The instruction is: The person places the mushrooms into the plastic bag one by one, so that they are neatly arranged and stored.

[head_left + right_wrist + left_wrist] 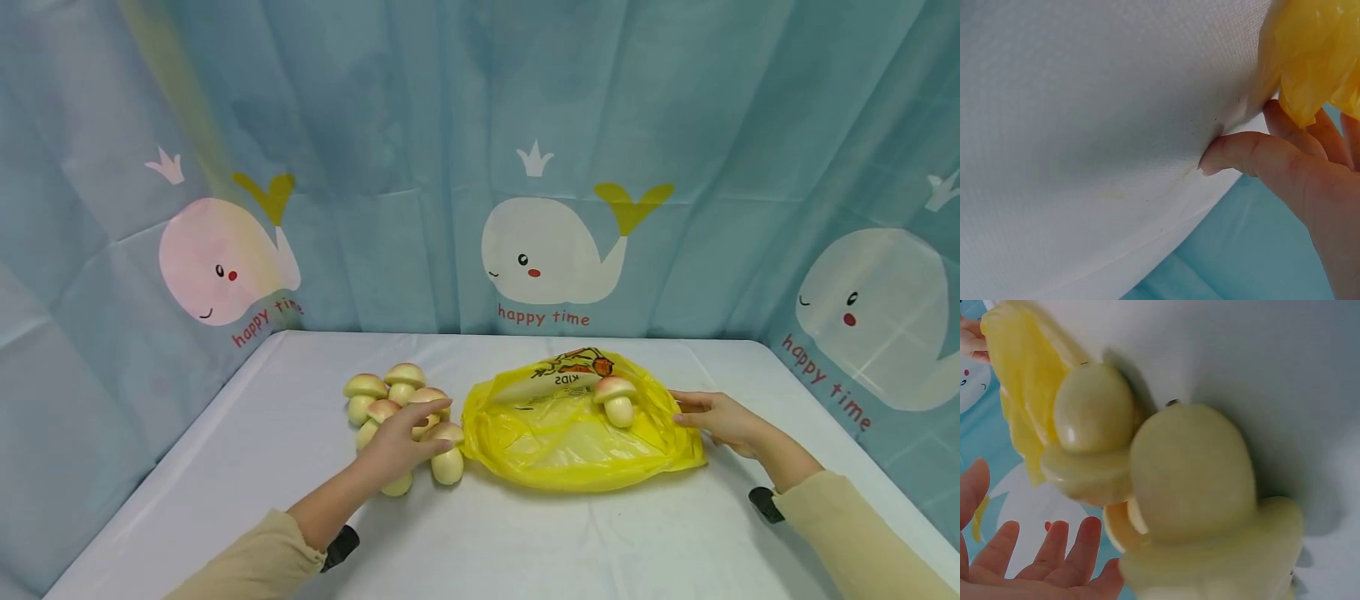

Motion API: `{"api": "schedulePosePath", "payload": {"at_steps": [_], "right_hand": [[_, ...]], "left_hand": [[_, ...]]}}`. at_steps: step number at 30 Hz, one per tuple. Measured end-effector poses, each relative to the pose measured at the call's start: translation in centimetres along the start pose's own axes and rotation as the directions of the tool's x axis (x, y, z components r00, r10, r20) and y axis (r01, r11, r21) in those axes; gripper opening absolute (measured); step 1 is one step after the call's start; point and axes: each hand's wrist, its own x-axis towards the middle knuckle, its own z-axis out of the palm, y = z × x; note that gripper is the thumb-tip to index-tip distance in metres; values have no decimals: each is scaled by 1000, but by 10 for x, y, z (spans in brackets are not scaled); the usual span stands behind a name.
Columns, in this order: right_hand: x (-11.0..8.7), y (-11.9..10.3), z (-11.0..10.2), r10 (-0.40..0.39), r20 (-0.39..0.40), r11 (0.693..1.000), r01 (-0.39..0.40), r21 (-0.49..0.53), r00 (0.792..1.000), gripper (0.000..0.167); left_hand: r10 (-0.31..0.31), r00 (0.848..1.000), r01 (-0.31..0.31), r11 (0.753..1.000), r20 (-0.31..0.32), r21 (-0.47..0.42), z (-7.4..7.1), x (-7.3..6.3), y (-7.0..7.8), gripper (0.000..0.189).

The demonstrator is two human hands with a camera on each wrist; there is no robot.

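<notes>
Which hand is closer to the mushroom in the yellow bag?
Right. The right hand is at the right side of the bag, a little way from the mushroom; the left hand is farther away, by the other mushrooms left of the bag.

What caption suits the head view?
Left fingers over clustered mushrooms; right fingers at a yellow bag holding one mushroom.

My left fingers (427, 409) hide parts of the mushrooms (447, 469) beyond them. Fine print (573, 391) on the yellow bag (585, 479) is too small for me to read, and the right wrist view's edge cuts that bag off.
</notes>
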Motion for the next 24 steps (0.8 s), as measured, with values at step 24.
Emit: {"api": "schedulePosePath", "payload": {"at_steps": [24], "right_hand": [[0, 0, 2, 4, -16, 1000, -4, -10, 1000, 72]], "left_hand": [[-34, 999, 36, 960, -15, 279, 9, 2, -16, 52]]}}
